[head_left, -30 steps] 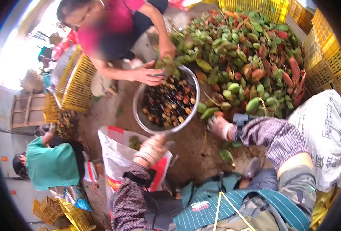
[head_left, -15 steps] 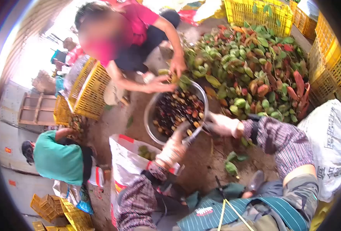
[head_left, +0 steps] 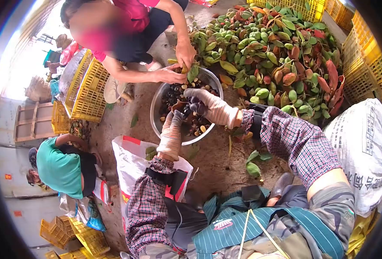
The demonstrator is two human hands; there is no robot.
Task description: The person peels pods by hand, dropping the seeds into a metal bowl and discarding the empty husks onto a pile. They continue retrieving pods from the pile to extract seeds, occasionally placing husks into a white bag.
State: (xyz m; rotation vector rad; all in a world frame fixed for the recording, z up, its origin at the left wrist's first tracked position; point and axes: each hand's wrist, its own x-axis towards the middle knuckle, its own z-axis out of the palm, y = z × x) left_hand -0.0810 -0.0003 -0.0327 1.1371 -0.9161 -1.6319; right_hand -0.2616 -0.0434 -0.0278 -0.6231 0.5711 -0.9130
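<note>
A round metal basin point(head_left: 155, 113) holds dark, glossy and tan nut-like pieces point(head_left: 173, 93). My left hand point(head_left: 170, 137), in a pale glove with dark fingertips, is over its near rim, fingers pinched beside a small brown piece point(head_left: 180, 106). My right hand point(head_left: 214, 105), gloved the same way, reaches over the basin from the right. Its fingers are curled close to my left fingertips; what they hold is hidden. Across the basin, a co-worker's two hands point(head_left: 178, 71) handle a greenish-yellow pod at the far rim.
A large heap of green and reddish pods and leaves point(head_left: 268, 64) lies behind, at right. Yellow crates point(head_left: 89, 90) stand at left and far right. An open white sack point(head_left: 130, 157) is near my left arm; a full sack point(head_left: 359, 146) stands at right. Another person in green point(head_left: 59, 166) crouches at left.
Both my hands have moved from the basin's rim to over its contents, coming close together with fingers curled. The whole view has shifted slightly. The co-worker's hands stay at the far rim.
</note>
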